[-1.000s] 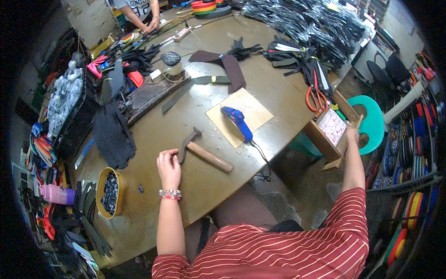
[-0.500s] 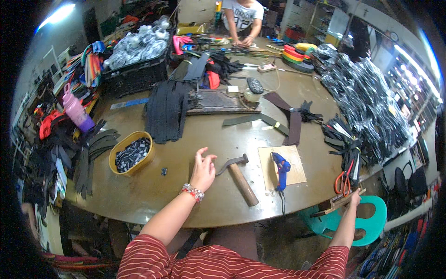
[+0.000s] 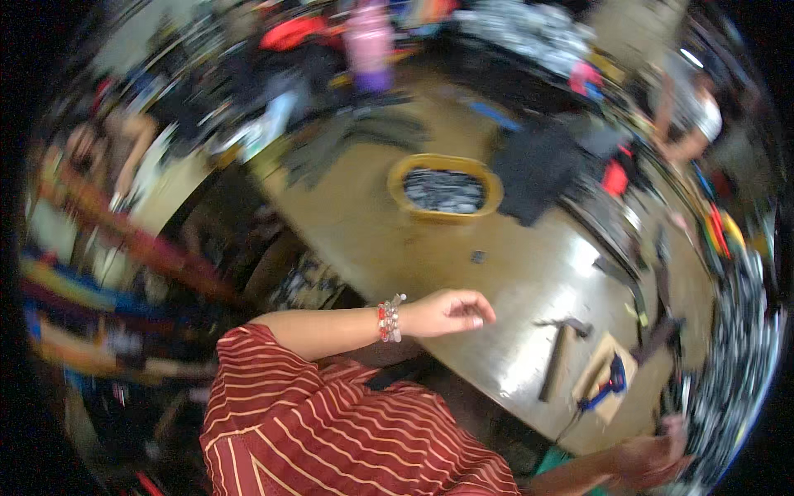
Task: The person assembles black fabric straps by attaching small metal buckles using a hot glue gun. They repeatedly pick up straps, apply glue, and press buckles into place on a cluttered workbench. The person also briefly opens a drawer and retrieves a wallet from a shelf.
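Note:
My left hand [image 3: 451,314], with a beaded bracelet [image 3: 389,321] at the wrist, hovers over the table's near edge. Its fingers are loosely curled and apart, holding nothing. To its right lies a hammer [image 3: 556,364] with a wooden handle. A blue glue gun [image 3: 614,377] rests on a pale square board [image 3: 597,362] beside the hammer. My right hand [image 3: 653,455] is at the lower right, near the black plastic-wrapped heap; motion blur hides its fingers. A small dark piece [image 3: 477,257] lies beyond my left hand.
A yellow tub [image 3: 397,186] of small dark pieces stands on the table, beside black strips [image 3: 538,169]. A pink and purple bottle [image 3: 369,45] stands behind. Shiny black plastic [image 3: 740,347] is heaped at the right. One person [image 3: 686,116] works at the far right, another [image 3: 124,157] sits left.
The view has swung left, so the table appears turned and shifted right. My left hand has left the hammer's side and its fingers have curled. My right hand has moved up from beside the green stool.

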Action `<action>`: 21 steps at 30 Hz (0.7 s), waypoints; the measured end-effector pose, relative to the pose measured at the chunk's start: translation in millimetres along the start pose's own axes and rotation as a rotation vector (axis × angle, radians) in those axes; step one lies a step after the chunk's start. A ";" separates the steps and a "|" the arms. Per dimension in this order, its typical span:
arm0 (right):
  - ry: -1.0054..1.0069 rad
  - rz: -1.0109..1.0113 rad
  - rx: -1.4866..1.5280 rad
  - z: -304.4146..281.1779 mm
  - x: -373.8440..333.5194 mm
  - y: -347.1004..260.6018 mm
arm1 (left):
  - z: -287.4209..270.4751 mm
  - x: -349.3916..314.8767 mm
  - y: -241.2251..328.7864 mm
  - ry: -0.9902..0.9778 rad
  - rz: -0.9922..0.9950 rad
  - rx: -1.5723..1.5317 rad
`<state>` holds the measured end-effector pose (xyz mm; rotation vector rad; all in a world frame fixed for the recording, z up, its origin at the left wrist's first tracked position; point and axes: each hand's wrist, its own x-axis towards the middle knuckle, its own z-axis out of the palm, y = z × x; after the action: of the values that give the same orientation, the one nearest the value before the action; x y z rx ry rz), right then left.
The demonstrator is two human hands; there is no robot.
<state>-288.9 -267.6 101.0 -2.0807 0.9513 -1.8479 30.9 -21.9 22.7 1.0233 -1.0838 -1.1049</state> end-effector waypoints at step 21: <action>-1.400 -0.637 -0.030 153.5 -176.7 -133.5 | 55.9 -576.8 -106.0 1.207 -1.029 1.692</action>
<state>-102.1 -102.3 -1.0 -2.9673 -0.0782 -0.0842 -103.5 524.5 -151.7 3.1793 -0.1279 0.2836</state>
